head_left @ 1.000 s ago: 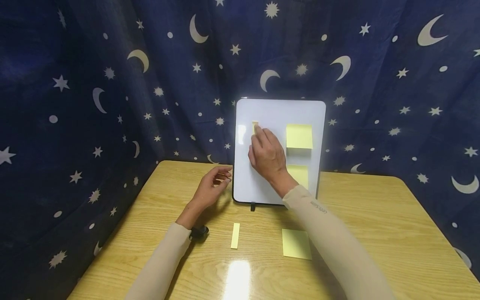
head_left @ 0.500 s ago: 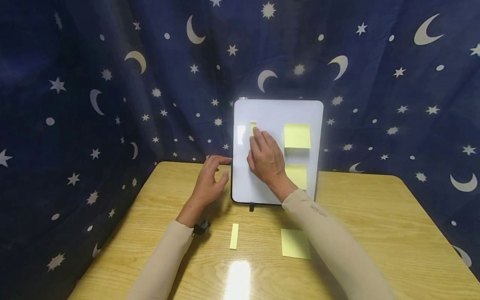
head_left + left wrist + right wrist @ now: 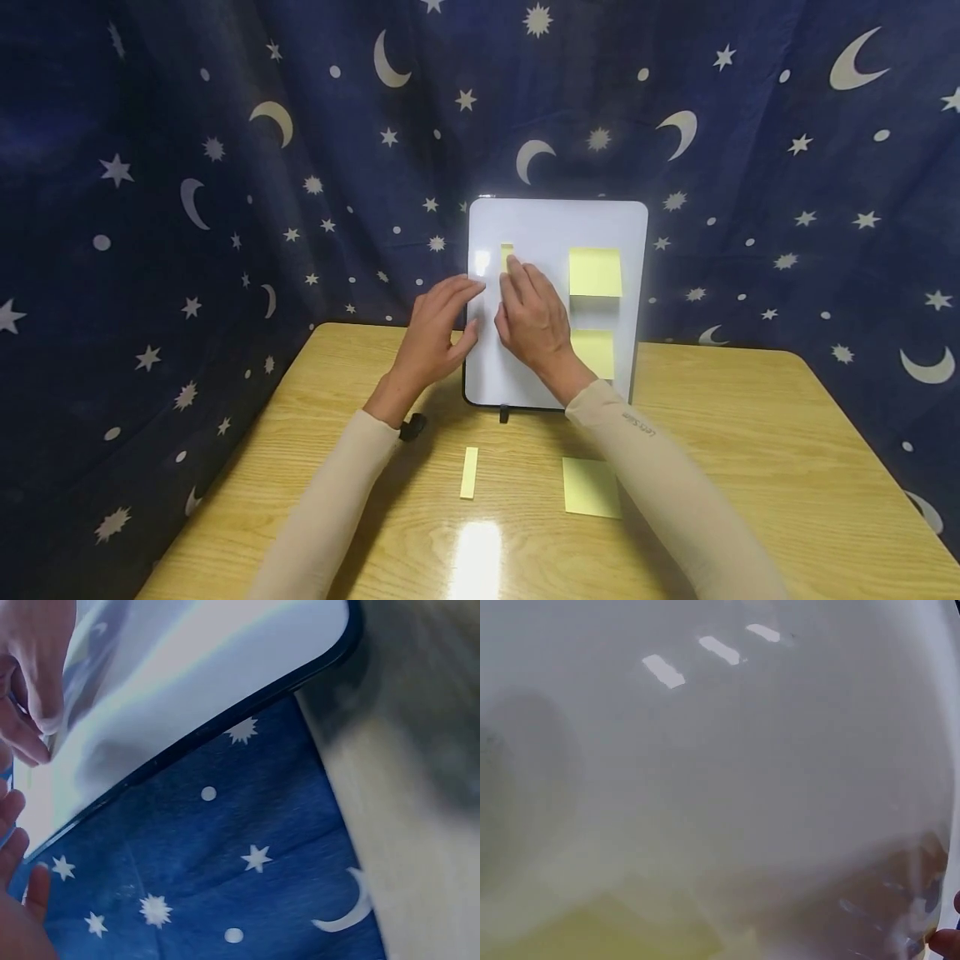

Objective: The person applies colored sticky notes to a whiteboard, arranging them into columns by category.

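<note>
On the upright whiteboard (image 3: 540, 225), a narrow yellow sticky strip (image 3: 506, 250) sits high on the left, its lower part hidden by my right hand (image 3: 534, 321). The right thumb and fingertips pinch the strip's lower end against the board. My left hand (image 3: 437, 333) is at the board's left edge, its fingers bent loosely over the front, holding nothing. In the left wrist view the right hand (image 3: 36, 664) and left fingers (image 3: 13, 825) come close together. Two square yellow sticky notes, an upper one (image 3: 595, 272) and a partly covered lower one (image 3: 597, 354), are on the board's right side.
A second yellow strip (image 3: 468, 473) lies on the wooden table (image 3: 712, 467) before the board, and a square yellow note (image 3: 589, 487) lies to its right, partly behind the right sleeve. A black foot (image 3: 504, 413) supports the board. A dark blue curtain (image 3: 360, 108) hangs behind.
My left hand has moved up and right from beside the board, so its fingers now overlap the left edge. The right hand stays at the strip, nearly still.
</note>
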Available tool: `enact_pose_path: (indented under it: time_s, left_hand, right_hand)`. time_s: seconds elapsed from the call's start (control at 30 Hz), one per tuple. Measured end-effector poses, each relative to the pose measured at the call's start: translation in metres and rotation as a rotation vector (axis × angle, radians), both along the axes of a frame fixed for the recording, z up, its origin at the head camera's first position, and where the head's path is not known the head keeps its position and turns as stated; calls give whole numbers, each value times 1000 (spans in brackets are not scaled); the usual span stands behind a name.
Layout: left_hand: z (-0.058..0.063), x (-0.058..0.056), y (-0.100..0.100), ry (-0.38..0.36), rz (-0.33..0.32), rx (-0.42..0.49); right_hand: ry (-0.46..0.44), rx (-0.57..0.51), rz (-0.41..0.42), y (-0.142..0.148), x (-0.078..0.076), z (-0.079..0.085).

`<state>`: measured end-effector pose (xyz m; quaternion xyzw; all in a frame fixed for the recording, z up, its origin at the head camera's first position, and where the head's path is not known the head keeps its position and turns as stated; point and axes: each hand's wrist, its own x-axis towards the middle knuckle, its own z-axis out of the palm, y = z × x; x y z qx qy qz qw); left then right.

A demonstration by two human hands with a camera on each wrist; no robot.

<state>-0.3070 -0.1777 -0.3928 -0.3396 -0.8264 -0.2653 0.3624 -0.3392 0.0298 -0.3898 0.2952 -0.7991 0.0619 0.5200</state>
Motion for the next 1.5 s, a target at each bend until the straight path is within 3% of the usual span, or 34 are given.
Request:
enact_pose_path:
  time_s: [0.2,0.33,0.57,0.7,1.5]
  left_hand:
    - [16,-9,12,47,-5,-104]
    - [26,-16,21,69,29,-182]
    - [37,-27,33,110,91,-307]
    - [40,-30,36,95,113,-348]
    - [42,-34,43,19,175,-379]
  right_hand:
    - [-20,16,-8,2,-1,-3]
    - [-35,30,-13,3,0,-3]
    - [-76,-22,52,2,1,-4]
    - [-70,-62,89,1,0,-5]
    - [-61,-8,42,2,0,-6]
